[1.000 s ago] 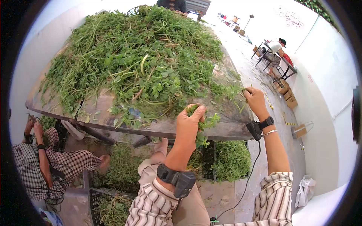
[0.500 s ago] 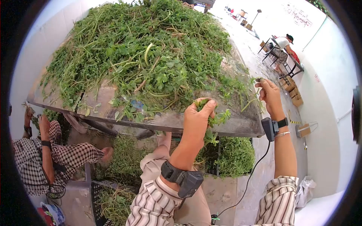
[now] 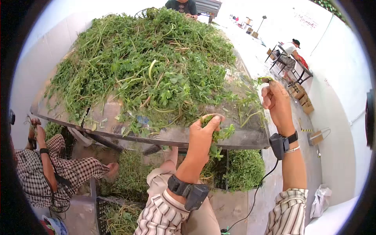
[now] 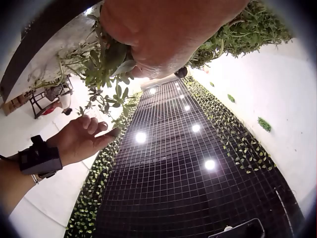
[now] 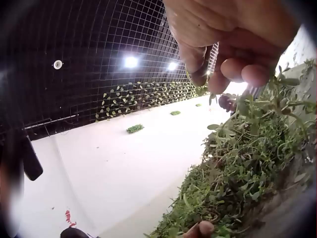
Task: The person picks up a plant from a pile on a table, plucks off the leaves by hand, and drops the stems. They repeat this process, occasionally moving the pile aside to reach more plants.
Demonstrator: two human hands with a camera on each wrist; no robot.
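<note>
A big heap of leafy green stems (image 3: 149, 70) covers most of the worn table (image 3: 246, 137). My left hand (image 3: 199, 137) is just over its near edge, thumb and fingers curled round a small bunch of greens (image 3: 222, 135) whose leaves hang below the fist. Farther right, my right hand (image 3: 280, 103) is raised beside the table's right edge. A small green sprig (image 3: 261, 81) shows at its thumb and fingertips, and the right wrist view has a leaf (image 5: 200, 90) between them. Loose stems (image 3: 248, 107) lie on the tabletop between the two hands.
Below the table stand crates of greens, one on the right (image 3: 244, 170) and one at the front (image 3: 121, 219). A person in checked clothes (image 3: 74, 168) sits at the left, handling stems. Another person (image 3: 182, 6) is behind the heap. A black cable (image 3: 254, 192) hangs from my right wrist.
My right hand has moved right and up from the stems at the table's edge, its fingers turning upward with the sprig. My left hand has shifted slightly right, still gripping its bunch.
</note>
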